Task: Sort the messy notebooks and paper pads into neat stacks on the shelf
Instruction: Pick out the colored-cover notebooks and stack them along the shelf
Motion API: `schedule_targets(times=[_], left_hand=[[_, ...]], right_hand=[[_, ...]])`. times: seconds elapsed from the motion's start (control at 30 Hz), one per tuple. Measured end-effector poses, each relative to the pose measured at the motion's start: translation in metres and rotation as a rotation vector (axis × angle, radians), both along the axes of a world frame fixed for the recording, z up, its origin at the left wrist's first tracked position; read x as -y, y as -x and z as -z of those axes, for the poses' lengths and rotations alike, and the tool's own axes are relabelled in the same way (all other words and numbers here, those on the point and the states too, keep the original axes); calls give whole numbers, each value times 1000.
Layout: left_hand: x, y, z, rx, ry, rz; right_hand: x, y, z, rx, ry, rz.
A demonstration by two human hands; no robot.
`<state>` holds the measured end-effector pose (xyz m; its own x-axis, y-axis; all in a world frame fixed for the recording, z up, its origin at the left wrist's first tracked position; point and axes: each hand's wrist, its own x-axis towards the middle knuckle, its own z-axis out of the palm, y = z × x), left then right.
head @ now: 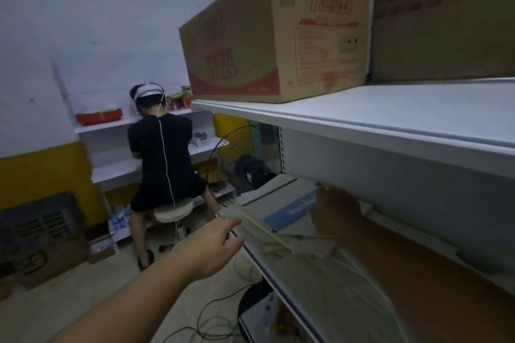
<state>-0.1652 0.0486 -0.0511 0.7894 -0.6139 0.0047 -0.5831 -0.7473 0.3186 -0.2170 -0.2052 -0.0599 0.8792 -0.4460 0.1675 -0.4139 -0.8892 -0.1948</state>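
Shelf (274,273): left grip (220,242), pads (267,234), right grip (337,211)

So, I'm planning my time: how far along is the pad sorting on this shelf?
Done: no neat stack shows yet. In hand: the left hand seems to pinch a pale pad at the shelf edge; the right hand reaches further in, grip blurred. Left: the blue-banded pad lies askew.

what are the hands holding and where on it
The left hand grips a pad by its left end; the right hand is at its other end, grip too blurred to tell.
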Motion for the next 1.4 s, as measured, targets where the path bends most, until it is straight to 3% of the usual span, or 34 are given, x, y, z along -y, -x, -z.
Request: schedule_targets(times=[0.17, 0.33, 0.53, 0.67, 0.77, 0.83, 0.93, 1.07, 1.2, 1.33, 1.4], left_hand=[[34, -47, -1, -27, 0, 18], [80, -105, 11, -58, 95, 89], [105, -154, 24, -140, -43, 225], [114, -174, 25, -316, 30, 240], [111, -190, 23, -718, 311, 189], [104, -199, 22, -940, 470, 172], [90, -213, 22, -1018, 603, 219], [67, -228, 23, -1193, 717, 307], [59, -238, 32, -1273, 787, 262], [64, -211, 33, -1305, 804, 245], [66, -202, 35, -1307, 835, 279]], right_hand=[[9, -17, 15, -124, -39, 60], [0, -13, 24, -95, -85, 188], [-31, -14, 22, -143, -52, 335], [-37, -20, 20, -154, -111, 462], [-34, -20, 17, -136, -214, 573], [-34, -15, 10, -81, -355, 635], [-36, -2, 0, 55, -493, 727], [-37, 13, -6, 426, -645, 761], [-49, 9, -13, 758, -838, 720], [-86, -50, -8, 750, -876, 540], [-96, -77, 1, 673, -746, 458]])
